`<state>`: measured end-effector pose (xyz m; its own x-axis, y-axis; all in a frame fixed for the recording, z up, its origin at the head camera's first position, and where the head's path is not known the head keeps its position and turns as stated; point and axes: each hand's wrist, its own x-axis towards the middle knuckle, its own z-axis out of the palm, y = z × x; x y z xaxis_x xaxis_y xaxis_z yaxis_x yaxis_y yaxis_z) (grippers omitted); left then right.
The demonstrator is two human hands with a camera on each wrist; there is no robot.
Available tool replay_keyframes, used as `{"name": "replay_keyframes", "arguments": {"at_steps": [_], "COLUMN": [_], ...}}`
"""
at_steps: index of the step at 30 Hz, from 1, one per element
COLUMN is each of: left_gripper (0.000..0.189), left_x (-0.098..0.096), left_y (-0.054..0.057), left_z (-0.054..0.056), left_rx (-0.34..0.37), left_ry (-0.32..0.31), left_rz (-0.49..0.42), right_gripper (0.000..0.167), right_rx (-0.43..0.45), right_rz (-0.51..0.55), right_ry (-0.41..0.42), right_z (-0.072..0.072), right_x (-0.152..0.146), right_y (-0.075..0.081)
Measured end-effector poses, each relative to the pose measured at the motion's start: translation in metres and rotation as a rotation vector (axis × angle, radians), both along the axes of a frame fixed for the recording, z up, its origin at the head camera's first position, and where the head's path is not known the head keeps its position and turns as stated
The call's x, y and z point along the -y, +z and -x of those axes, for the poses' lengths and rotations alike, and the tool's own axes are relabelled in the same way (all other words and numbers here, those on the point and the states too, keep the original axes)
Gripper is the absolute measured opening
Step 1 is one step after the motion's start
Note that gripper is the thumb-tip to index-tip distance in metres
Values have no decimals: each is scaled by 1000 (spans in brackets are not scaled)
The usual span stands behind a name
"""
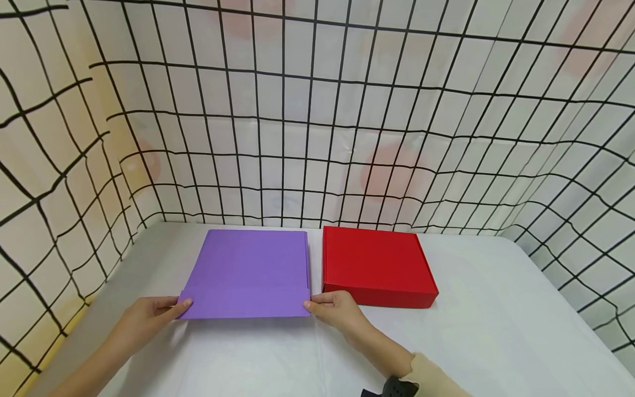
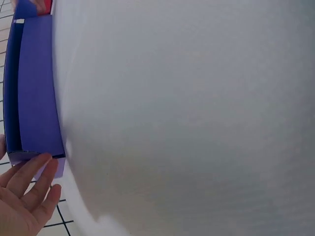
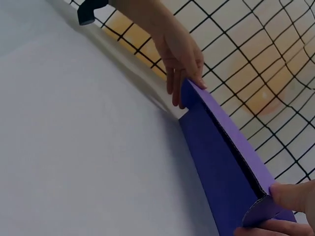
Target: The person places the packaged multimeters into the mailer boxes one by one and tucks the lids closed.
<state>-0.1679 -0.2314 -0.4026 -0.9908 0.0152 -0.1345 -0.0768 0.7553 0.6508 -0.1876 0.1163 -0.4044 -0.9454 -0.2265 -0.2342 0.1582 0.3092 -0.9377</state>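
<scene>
A purple cardboard box (image 1: 253, 259) lies left of centre, its lid down over the top. The lid's front flap (image 1: 245, 303) sticks out toward me, and the front wall (image 3: 204, 157) shows beneath it in the right wrist view. At the flap's left corner, my left hand (image 1: 149, 316) has its thumb on top and its other fingers down by the side. My right hand (image 1: 341, 313) pinches the opposite corner, thumb above. A small side tab (image 3: 261, 209) curves down by the right fingers.
Just right of the purple box stands a closed red cardboard box (image 1: 377, 262). Both rest on a white-covered table (image 1: 476, 331). Black wire mesh (image 1: 297, 116) rises at the back and along both sides.
</scene>
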Motion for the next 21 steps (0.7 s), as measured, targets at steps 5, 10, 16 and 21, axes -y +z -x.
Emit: {"name": "replay_keyframes", "arguments": {"at_steps": [5, 10, 16, 21], "left_gripper": [61, 55, 55, 68], "left_x": [0, 1, 3, 4], "left_y": [-3, -10, -17, -10], "left_z": [0, 1, 8, 30], "left_rx": [-4, -99, -133, 48], "left_ry": [10, 13, -43, -51], "left_rz": [-8, 29, 37, -184], "right_gripper": [39, 29, 35, 70], "right_rx": [-12, -161, -540, -876], "right_rz": [8, -119, -377, -630], "right_ry": [-5, 17, 60, 196], "right_z": [2, 5, 8, 13], "right_x": [-1, -3, -3, 1], "right_y": [-3, -11, -21, -16]}}
